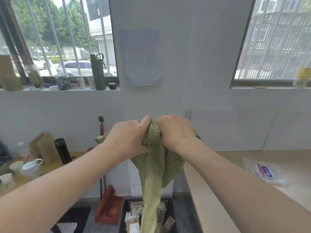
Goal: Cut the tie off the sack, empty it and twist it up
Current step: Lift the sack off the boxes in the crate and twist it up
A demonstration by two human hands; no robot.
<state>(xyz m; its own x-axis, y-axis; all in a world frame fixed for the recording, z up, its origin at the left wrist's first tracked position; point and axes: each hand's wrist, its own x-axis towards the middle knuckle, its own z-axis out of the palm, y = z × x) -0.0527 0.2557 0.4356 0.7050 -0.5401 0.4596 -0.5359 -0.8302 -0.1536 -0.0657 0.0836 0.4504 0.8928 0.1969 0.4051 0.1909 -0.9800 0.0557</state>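
Note:
A limp green woven sack [154, 179] hangs from both my hands, held up at chest height in front of the wall. My left hand [127, 138] and my right hand [176, 132] are closed side by side on its bunched top, knuckles up, with a twisted knot of fabric showing between them. The sack's lower end dangles into a black crate [124, 214] on the floor, where several small packets [134, 222] lie. No tie or cutting tool shows.
A light wooden table [218, 190] with a clear printed bag [264, 172] stands at the right. The wooden counter at the left holds a black flask [62, 151], cups and a brown paper bag. A red box [109, 207] lies on the floor beside the crate.

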